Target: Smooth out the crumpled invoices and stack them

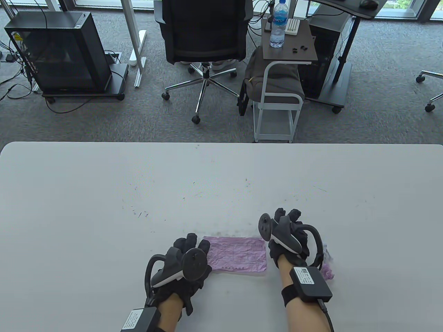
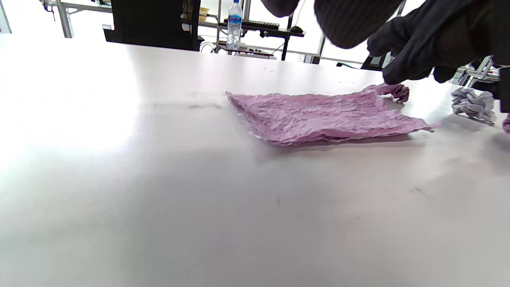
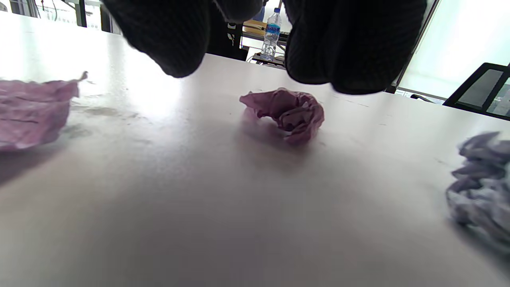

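A flattened pink invoice (image 1: pixel 238 254) (image 2: pixel 326 117) lies wrinkled near the table's front edge, between my hands. My left hand (image 1: pixel 193 246) hovers at its left edge with relaxed fingers and holds nothing. My right hand (image 1: pixel 287 217) (image 2: pixel 422 48) sits just right of the sheet, its fingers (image 3: pixel 350 44) hanging over a crumpled pink invoice ball (image 3: pixel 289 113) (image 2: pixel 397 91) without gripping it. In the table view that ball is hidden beneath the hand. A crumpled white invoice ball (image 1: pixel 327 251) (image 3: pixel 482 191) (image 2: pixel 474 104) and another pink crumpled piece (image 1: pixel 327 275) lie right of my right wrist.
The white table (image 1: pixel 104 193) stretches wide to the left and far side. Beyond its far edge stand an office chair (image 1: pixel 204 38), a small side cart (image 1: pixel 280 103) with a water bottle (image 1: pixel 278 24), and a black computer case (image 1: pixel 59 52).
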A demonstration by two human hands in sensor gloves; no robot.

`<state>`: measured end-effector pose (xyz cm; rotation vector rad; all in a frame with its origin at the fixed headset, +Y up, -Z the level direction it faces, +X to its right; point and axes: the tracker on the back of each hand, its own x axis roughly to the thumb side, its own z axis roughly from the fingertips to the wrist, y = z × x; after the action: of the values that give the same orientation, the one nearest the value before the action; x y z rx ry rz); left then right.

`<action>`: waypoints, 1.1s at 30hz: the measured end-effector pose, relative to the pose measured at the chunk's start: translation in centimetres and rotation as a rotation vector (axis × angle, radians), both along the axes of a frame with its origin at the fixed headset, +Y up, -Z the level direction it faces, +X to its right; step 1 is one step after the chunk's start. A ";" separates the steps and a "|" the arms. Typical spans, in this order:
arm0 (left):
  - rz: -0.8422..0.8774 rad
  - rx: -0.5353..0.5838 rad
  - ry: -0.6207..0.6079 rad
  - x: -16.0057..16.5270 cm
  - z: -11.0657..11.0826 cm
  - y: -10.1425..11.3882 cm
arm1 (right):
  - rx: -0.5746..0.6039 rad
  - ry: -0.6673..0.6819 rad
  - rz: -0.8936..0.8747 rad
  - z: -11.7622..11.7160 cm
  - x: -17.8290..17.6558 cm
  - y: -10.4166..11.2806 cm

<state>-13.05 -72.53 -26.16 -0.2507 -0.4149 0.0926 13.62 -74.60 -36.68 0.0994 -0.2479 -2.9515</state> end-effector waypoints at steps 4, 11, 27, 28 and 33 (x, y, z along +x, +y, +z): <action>0.078 0.019 -0.010 0.1 2.5 1.2 | -0.113 -0.043 0.023 -1.1 0.4 -0.9; 0.183 0.037 0.030 -0.7 4.1 1.0 | -0.153 -0.001 0.130 -1.5 -0.4 -2.5; 0.388 0.054 0.028 -2.0 3.9 1.1 | 0.171 0.100 0.112 1.5 -3.8 3.3; 0.422 0.050 0.028 -2.0 3.9 1.2 | 0.206 0.124 0.057 2.4 -4.2 4.6; 0.518 0.049 -0.035 -2.1 4.1 2.0 | 0.291 0.212 -0.286 8.3 -5.4 8.5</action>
<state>-15.12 -70.53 -22.07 -0.0909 -0.5088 0.5861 8.19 -66.08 -28.39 -0.2287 0.2161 -3.2267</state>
